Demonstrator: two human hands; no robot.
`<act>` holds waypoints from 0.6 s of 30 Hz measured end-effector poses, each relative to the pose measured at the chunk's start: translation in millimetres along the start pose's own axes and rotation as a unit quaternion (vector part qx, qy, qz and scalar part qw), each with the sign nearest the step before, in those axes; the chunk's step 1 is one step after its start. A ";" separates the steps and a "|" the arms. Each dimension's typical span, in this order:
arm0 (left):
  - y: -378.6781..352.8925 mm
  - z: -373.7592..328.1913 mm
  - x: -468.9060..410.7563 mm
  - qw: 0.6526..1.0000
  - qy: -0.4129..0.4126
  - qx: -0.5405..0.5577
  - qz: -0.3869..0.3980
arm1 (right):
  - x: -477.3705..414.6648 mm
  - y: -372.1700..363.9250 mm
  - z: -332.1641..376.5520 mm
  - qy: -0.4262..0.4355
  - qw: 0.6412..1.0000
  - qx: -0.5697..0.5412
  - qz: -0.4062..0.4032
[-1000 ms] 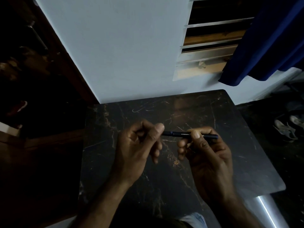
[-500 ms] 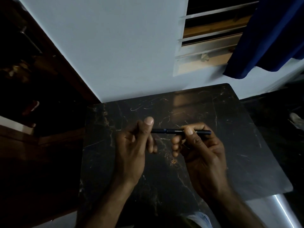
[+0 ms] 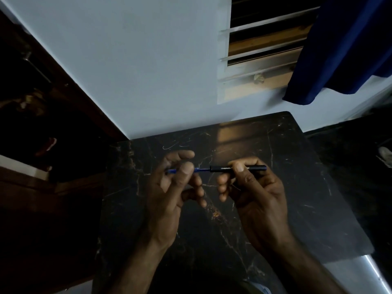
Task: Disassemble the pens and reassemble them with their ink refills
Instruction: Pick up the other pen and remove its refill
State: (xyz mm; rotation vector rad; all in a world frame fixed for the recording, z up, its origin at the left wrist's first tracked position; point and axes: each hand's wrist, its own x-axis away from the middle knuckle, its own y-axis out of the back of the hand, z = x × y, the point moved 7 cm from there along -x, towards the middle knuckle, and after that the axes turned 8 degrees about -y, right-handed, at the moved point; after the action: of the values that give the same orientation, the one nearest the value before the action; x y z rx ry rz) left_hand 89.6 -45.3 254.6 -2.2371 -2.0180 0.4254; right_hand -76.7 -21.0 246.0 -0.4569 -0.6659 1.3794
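Observation:
My right hand [image 3: 252,194] grips a black pen barrel [image 3: 222,168] with white lettering, held level above the dark marble table [image 3: 297,187]. My left hand [image 3: 174,187] pinches a blue front piece [image 3: 172,171] of the pen between thumb and fingers. A thin blue refill [image 3: 202,169] spans the gap between that piece and the barrel's open end. The left thumb hides the middle of the blue part. The two halves sit apart along one line.
The table stands against a pale wall [image 3: 137,71]. A louvred window [image 3: 261,49] and a blue curtain [image 3: 343,45] are at the back right. Dark wooden furniture [image 3: 42,124] fills the left. A shoe [image 3: 386,154] lies on the floor at the right.
The pen was in one piece before. My left hand has drawn the blue front piece to the left, out of the black barrel, baring the refill. The view has tilted slightly.

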 end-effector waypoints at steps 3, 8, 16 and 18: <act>-8.8 -4.3 3.0 0.999 -0.039 -0.013 0.014 | -1.2 2.7 6.0 -0.002 1.000 0.009 0.000; -5.1 -1.7 3.5 0.997 -0.053 -0.004 -0.049 | -5.3 6.2 13.5 -0.004 1.000 -0.003 0.004; 8.4 -6.4 7.8 0.990 -0.070 -0.072 -0.099 | -17.7 14.7 7.3 -0.042 0.999 -0.021 -0.002; 7.9 -15.5 9.3 0.983 -0.103 -0.120 -0.097 | -21.2 15.1 3.6 -0.064 0.997 -0.033 -0.004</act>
State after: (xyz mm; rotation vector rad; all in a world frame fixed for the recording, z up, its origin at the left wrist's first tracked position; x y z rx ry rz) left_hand 102.1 -35.4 266.1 -2.1717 -2.4884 0.4285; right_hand -91.5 -39.9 235.3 -0.4201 -0.8191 1.3915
